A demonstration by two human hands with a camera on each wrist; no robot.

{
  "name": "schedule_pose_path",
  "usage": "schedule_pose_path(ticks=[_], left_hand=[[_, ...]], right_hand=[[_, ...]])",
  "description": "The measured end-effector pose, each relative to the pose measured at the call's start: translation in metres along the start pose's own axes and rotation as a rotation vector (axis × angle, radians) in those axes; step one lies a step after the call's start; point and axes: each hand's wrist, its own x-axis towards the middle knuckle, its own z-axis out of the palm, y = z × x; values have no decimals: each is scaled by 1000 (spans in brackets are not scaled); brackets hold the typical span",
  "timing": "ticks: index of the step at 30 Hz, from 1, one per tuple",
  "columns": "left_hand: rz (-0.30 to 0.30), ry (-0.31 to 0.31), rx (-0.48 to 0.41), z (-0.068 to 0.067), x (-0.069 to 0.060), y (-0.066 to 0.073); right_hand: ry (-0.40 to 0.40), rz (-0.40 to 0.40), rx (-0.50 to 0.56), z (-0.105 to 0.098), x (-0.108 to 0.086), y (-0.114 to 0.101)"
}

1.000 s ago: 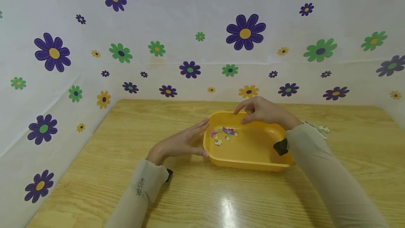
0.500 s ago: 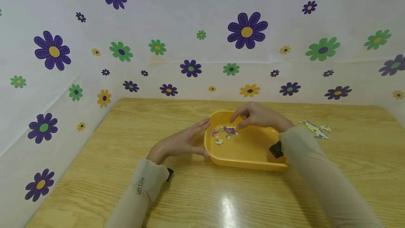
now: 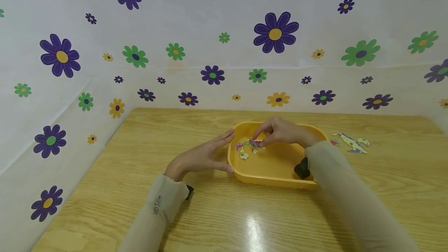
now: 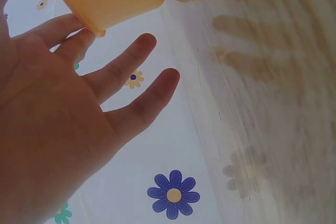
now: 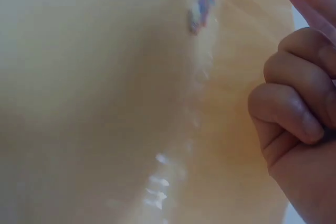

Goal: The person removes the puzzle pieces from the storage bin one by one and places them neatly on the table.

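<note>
A yellow plastic tub point(image 3: 276, 178) stands on the wooden table. My left hand point(image 3: 203, 156) rests against its left end with fingers spread, some touching the rim; the same hand point(image 4: 68, 87) fills the left wrist view. Inside the tub lie small flat colourful cut-out pieces, among them a purple-pink piece point(image 3: 254, 143) and a pale piece point(image 3: 243, 153). My right hand point(image 3: 280, 130) reaches in, thumb and index finger apart over the purple-pink piece. In the right wrist view the right hand point(image 5: 299, 93) has its other fingers curled, and a colourful piece point(image 5: 201, 8) lies apart from them.
Right of the tub, on the table, lie more cut-outs: a long pale piece with blue edges point(image 3: 350, 142), a small pale piece point(image 3: 364, 141) and a red one point(image 3: 334, 142). A white flower-printed sheet point(image 3: 224, 57) covers the wall behind the table.
My right hand has moved down and left from the tub's far rim to the purple-pink piece inside. The cut-outs on the right have come into fuller view. My left hand stays at the rim.
</note>
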Motion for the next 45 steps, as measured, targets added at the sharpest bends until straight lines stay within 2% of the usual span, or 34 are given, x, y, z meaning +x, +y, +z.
schedule_pose_path(ticks=[6,14,21,30,35,45], left_hand=[[-8,-9,-3,1,1,0],[-10,-4,-11,0,1,0],[6,-2,-12,0,1,-1],[6,-3,4,0,1,0],[18,1,5,0,0,-1],[4,8,-4,0,-1,-1]], right_hand=[[9,1,-10,6,3,3],[-90,61,-5,9,4,8],[-105,52,-33,14,6,16],[-93,89,-95,18,6,18],[-84,78,-136,19,7,18],[-76,77,-191,20,6,14]])
